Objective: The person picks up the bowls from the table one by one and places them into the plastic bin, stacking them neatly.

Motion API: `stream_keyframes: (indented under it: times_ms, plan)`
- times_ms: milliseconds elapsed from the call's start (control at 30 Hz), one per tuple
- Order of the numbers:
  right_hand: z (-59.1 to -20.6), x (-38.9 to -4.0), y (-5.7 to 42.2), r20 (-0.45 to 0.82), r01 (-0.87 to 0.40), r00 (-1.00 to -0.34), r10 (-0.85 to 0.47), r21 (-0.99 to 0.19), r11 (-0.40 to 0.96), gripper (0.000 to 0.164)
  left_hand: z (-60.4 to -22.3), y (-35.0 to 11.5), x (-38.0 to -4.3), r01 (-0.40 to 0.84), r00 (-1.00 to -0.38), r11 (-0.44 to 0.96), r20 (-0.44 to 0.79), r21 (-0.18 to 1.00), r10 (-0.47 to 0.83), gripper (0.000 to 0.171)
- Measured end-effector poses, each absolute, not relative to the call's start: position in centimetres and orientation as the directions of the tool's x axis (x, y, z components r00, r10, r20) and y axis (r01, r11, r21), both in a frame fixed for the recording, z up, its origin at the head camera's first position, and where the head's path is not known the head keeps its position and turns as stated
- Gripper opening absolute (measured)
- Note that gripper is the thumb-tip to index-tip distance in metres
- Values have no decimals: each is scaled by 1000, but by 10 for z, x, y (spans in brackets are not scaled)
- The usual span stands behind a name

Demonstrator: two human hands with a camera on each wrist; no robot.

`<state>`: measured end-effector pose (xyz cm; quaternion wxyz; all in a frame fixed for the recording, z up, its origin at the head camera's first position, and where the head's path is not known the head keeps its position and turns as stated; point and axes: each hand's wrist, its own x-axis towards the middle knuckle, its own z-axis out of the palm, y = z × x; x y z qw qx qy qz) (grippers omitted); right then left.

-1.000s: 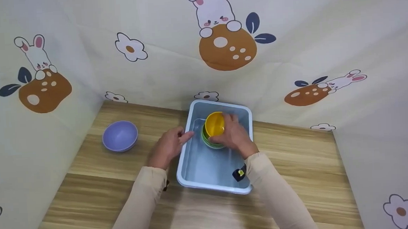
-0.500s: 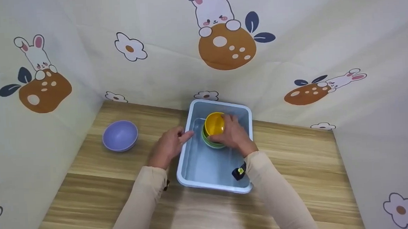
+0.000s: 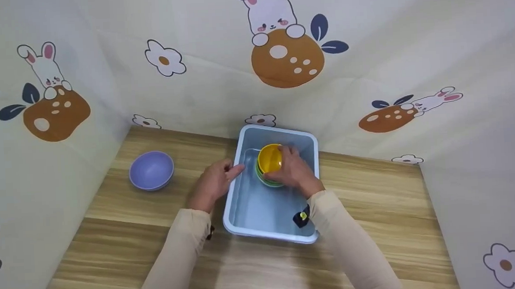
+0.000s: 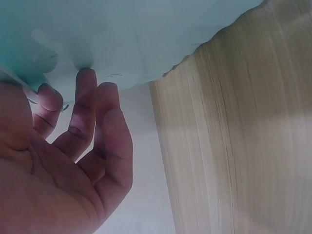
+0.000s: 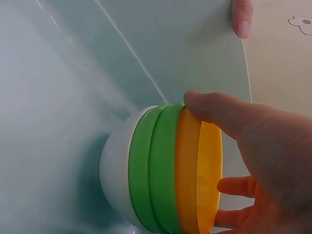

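A yellow bowl (image 3: 269, 158) sits in the top of a stack inside a light blue plastic bin (image 3: 271, 238). My right hand (image 3: 292, 168) grips its rim, thumb on the near side and fingers across the opening. Below it in the right wrist view are two green bowls (image 5: 163, 168) and a whitish bowl (image 5: 117, 168) at the bottom. My left hand (image 3: 215, 182) holds the bin's left side, the thumb over the rim. The left wrist view shows its bent fingers (image 4: 85, 105) against the bin's outer wall.
A purple bowl (image 3: 151, 170) stands on the wooden table (image 3: 126, 248) left of the bin. Cloth walls (image 3: 210, 76) with rabbit prints rise at the back and both sides. The bin stands close to the back wall.
The yellow bowl has settled slightly lower and more level on the green bowls, with my right hand still gripping it. My left hand has stayed on the bin's edge.
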<state>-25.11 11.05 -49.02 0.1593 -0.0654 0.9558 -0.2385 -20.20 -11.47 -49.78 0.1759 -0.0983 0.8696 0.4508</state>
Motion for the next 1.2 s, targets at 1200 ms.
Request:
stream_keyframes:
  times_ms: [1200]
  plan:
    - [-490, -250, 113, -305, -40, -926, -223, -508, 860, 102, -503, -114, -192, -194, -977, 745, -194, 639, -88, 54]
